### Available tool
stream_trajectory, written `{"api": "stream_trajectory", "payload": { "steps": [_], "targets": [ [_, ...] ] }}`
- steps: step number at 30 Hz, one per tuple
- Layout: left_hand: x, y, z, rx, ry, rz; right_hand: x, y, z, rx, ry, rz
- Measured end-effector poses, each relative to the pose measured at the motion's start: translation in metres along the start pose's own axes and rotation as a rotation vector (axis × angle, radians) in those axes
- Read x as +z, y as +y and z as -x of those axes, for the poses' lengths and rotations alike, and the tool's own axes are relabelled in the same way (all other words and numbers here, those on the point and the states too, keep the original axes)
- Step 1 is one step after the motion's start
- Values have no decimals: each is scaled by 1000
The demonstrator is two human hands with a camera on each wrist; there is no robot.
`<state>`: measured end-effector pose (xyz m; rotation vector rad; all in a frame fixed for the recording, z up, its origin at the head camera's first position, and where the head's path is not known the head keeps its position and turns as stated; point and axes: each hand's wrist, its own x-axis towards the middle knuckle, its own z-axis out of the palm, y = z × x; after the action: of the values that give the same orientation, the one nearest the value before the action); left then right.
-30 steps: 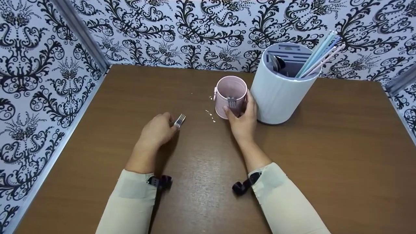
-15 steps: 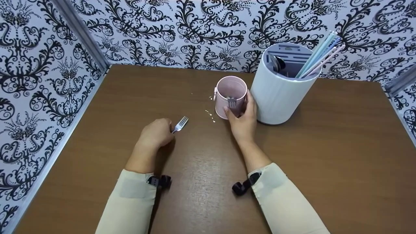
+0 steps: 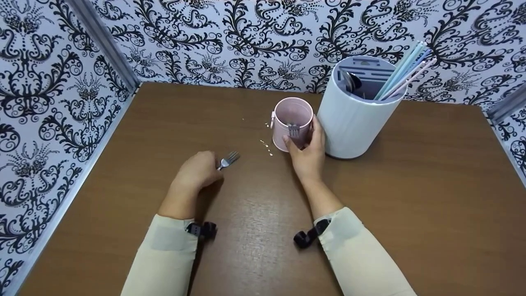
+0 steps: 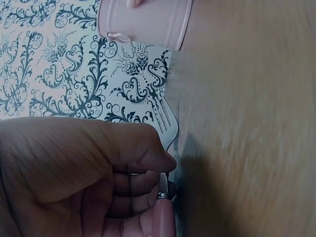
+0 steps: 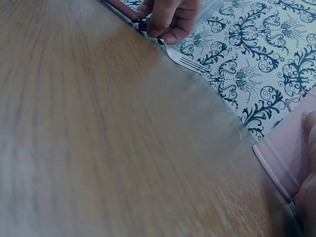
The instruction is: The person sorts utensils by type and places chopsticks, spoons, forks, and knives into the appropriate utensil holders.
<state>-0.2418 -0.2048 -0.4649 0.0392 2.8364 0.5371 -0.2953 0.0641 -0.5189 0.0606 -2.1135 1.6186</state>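
Observation:
In the head view my left hand (image 3: 199, 169) pinches a fork (image 3: 228, 160), its tines pointing up and right toward a pink cup. The left wrist view shows the fork's metal neck between thumb and fingers, with the pink handle (image 4: 164, 217) extending below them. My right hand (image 3: 308, 158) grips the pink cup (image 3: 283, 135), thumb on its front and fingers round its right side. The tines of a second fork (image 3: 294, 130) overlap the cup's front rim; its lower part is hidden. A small loop (image 4: 118, 37) hangs at the cup's side.
A tall white utensil holder (image 3: 349, 127) stands right beside the cup, bearing spoons (image 3: 353, 81) and pastel chopsticks (image 3: 400, 74). Small white flecks (image 3: 266, 146) lie on the brown table (image 3: 254, 230). Patterned wall panels (image 3: 197, 41) border the back and left.
My left hand has drawn slightly back toward me. More of the fork shows past the fingers, and its head has swung right and toward me. The right hand and cup stay put.

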Motion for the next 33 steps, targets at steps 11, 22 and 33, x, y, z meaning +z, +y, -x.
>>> {"api": "stream_trajectory", "payload": {
  "steps": [11,22,33],
  "targets": [
    [2,2,-1,50,31,16,1,2,0,-28,9,7],
    [-2,11,1,88,76,84,0,1,-1,-14,7,19],
    [-5,33,1,146,263,243,1,2,0,-6,8,27]
  ]
}}
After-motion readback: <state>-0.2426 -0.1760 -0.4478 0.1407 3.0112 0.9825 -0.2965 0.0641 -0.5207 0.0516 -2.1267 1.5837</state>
